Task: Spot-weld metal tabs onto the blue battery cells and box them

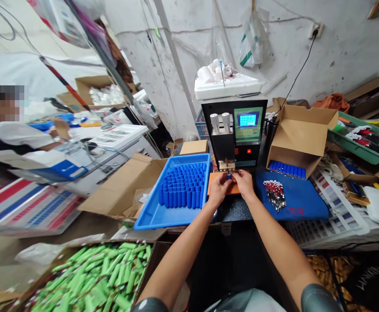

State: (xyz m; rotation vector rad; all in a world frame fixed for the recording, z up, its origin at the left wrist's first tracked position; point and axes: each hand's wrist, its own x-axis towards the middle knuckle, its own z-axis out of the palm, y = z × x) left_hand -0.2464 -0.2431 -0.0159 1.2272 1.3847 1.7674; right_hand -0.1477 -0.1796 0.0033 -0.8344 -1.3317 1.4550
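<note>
My left hand (pixel 219 187) and my right hand (pixel 242 182) meet under the electrodes of a black spot welder (pixel 223 149) with a lit display. Between their fingertips is a blue battery cell (pixel 229 176), mostly hidden by the fingers; both hands are closed on it. An orange board (pixel 213 178) lies beneath the hands. To the left stands a blue tray (pixel 153 220) bearing rows of upright blue battery cells (pixel 183 190). Right of my hands, a bunch of red and black wire leads (pixel 274 193) rests on a blue mat (pixel 306 201).
An open cardboard box (pixel 302 132) with blue cells is right of the welder. Green wrapped cells (pixel 98 277) fill a box at lower left. A green tray (pixel 355 147) holds leads at far right. Another person (pixel 17 134) sits at the left bench.
</note>
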